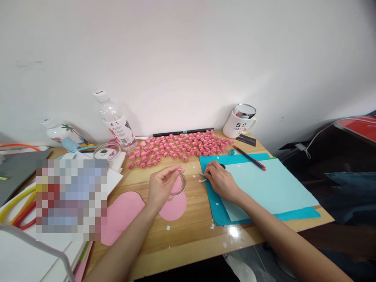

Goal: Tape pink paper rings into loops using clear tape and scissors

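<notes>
My left hand (161, 185) is raised over the wooden desk (188, 235), its fingers pinched on a clear tape roll (179, 184) above a pink heart-shaped paper (129, 213). My right hand (220, 180) rests on the edge of the blue paper sheets (264, 188), its fingertips closed on a small white strip (202, 180). Many small pink paper roses (179, 147) lie in a spread behind both hands.
Two plastic bottles (117, 123) and a tape dispenser (107, 152) stand at the back left. A white mug (241, 121), a red pen (249, 158) and a black pen (183, 132) lie at the back. White scraps dot the desk. Papers and coloured tubes (17, 207) crowd the left.
</notes>
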The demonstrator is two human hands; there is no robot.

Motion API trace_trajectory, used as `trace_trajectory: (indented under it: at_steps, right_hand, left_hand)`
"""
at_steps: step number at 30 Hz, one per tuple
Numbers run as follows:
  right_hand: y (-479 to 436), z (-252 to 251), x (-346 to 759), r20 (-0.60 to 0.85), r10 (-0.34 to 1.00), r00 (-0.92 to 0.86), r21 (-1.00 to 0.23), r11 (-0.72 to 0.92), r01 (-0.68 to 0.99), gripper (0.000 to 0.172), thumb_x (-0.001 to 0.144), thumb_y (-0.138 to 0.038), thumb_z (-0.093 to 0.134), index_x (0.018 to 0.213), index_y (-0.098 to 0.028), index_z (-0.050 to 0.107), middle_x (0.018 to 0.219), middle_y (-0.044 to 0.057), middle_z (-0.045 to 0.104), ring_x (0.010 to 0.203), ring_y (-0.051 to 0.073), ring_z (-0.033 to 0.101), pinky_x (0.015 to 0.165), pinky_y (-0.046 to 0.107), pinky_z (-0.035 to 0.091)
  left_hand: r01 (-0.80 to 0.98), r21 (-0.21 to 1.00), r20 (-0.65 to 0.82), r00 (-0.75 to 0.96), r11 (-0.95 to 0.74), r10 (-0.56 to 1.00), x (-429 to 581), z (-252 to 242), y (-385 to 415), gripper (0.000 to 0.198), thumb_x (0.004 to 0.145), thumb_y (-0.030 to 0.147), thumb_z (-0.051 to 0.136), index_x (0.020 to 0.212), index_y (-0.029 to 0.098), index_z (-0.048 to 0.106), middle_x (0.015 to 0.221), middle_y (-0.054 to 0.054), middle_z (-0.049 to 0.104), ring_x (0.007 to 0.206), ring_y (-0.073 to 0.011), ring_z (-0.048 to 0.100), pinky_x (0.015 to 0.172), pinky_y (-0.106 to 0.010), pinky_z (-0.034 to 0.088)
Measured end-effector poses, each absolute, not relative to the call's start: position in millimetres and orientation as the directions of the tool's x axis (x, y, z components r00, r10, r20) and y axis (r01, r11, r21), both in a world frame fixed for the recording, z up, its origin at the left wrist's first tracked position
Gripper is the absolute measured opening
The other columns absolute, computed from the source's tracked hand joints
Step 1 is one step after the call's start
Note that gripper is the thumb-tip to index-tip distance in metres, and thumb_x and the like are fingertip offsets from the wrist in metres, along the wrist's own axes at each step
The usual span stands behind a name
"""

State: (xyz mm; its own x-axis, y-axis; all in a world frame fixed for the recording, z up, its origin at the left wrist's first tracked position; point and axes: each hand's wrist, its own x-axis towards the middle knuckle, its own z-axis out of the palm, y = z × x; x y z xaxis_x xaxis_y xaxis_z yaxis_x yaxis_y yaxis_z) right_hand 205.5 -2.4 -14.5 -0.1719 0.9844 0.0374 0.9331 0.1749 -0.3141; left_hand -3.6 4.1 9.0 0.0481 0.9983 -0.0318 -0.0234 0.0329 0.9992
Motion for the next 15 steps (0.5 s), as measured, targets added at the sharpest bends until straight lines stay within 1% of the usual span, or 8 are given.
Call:
trace_trajectory:
  at_steps: [7,15]
  right_hand:
    - [-7.6,-30.9,213.4,0.193,0.961,-0.200,-0.447,0.268,0.853,0.012,0.090,-0.021,0.038,0.081,-0.019,0.047,0.096,0.008,0.051,0.083,0.018,0.055,0.070,0.031,0.048]
    - [-13.4,-29.0,210.2,0.243,0.941,-0.238,-0.491,0.331,0.806,0.011,0.089,-0.020,0.037,0.083,-0.020,0.045,0.097,0.010,0.049,0.084,0.020,0.054,0.072,0.036,0.050]
  left_hand:
    - [0.027,0.999,-0.033,0.051,0.031,0.998,-2.8,9.4,2.5,0.025,0.071,0.029,0.066,0.091,0.015,0.070,0.091,-0.008,0.073,0.090,-0.0210,0.067,0.085,-0.031,0.050]
    - [0.009,0.999,-0.041,0.054,0.040,0.998,-1.5,10.0,2.0,0.024,0.070,0.029,0.067,0.090,0.015,0.071,0.091,-0.008,0.073,0.091,-0.0221,0.067,0.087,-0.033,0.049]
